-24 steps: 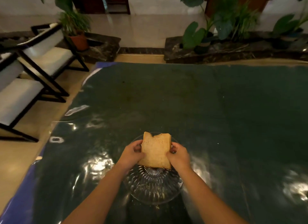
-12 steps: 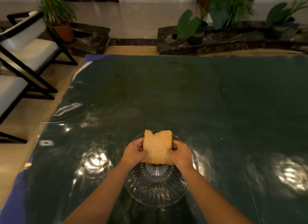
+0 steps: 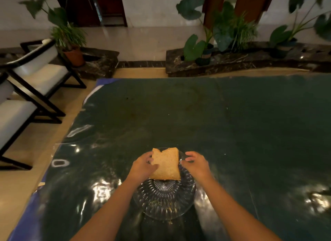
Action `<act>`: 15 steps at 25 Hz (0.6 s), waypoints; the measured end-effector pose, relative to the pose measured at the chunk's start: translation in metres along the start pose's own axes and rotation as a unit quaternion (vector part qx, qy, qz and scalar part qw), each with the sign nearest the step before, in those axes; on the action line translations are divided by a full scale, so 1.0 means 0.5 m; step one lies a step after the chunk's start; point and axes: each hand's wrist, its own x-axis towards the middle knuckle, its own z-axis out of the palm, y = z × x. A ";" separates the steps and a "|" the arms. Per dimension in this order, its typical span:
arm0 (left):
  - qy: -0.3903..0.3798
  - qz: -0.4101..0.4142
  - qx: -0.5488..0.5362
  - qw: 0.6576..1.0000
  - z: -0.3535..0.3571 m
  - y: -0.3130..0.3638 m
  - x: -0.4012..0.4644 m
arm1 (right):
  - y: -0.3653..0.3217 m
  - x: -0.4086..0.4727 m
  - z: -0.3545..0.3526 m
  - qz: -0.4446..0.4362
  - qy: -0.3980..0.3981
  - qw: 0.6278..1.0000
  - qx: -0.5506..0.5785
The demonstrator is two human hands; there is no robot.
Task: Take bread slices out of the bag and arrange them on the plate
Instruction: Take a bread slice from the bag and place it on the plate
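1. The bread slice (image 3: pixel 165 164) sits over the far half of the glass plate (image 3: pixel 163 203), toward 12 o'clock of its centre. Whether its underside already rests on the glass cannot be told.
2. The left hand (image 3: pixel 143 166) is closed on the slice's left edge, at 9 o'clock of the bread. The right hand (image 3: pixel 196 164) hangs at 3 o'clock with its fingers loosely spread; only the fingertips seem to brush the right edge, so it does not look to be gripping.
3. Risk: with one side pinched alone, the soft slice could sag, fold or tear at the notch in its top edge if lifted or dragged.
4. Risk: the slice lies toward the plate's far rim; let go there, it could tip over the rim onto the dark table cover (image 3: pixel 232 124).
5. Risk: the cover looks glossy, so a push against the plate might make it slide.
6. The plate holds this one slice and a few crumbs near its 6 o'clock rim; the near half is bare glass.
7. No bread bag is in view, so what it still holds cannot be judged.
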 end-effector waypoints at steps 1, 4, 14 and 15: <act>-0.001 0.016 0.013 1.000 -0.002 0.026 -0.021 | -0.008 -0.016 -0.027 -0.010 0.003 1.000 0.009; 0.001 0.064 0.048 0.997 0.010 0.114 -0.090 | -0.021 -0.070 -0.109 -0.048 0.013 0.999 0.021; 0.010 0.198 0.048 0.979 0.319 0.327 -0.427 | 0.138 -0.335 -0.510 -0.170 0.069 0.983 0.028; 0.008 0.206 0.052 0.977 0.353 0.342 -0.454 | 0.163 -0.361 -0.547 -0.174 0.075 0.982 0.026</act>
